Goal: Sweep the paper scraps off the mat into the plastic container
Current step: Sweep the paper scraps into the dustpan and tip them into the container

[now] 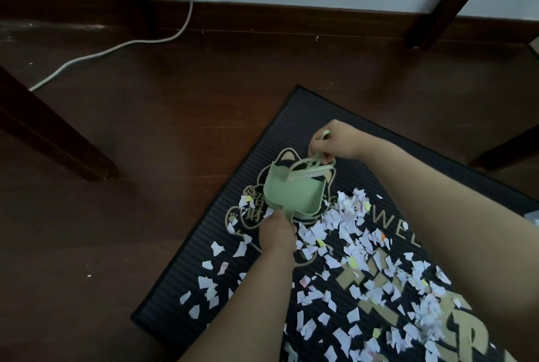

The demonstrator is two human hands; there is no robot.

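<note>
Currently, a green plastic dustpan (291, 196) is seen over the far part of the dark mat (204, 288); whether it is resting on the mat or lifted a little cannot be told. Its short handle is gripped by the left hand (277, 237), with the fingers curled round it from the near side. A small green brush (309, 176) is held by the right hand (331, 144), which is closed round the brush handle just beyond the dustpan. The bristles are pointed down into the far part of the dustpan. The paper scraps (361, 245), mostly white with some yellow and pink, are spread over the mat. The thickest heap is found just beside the dustpan, between the two forearms. The mat is laid on a dark wooden floor (116, 157).
</note>
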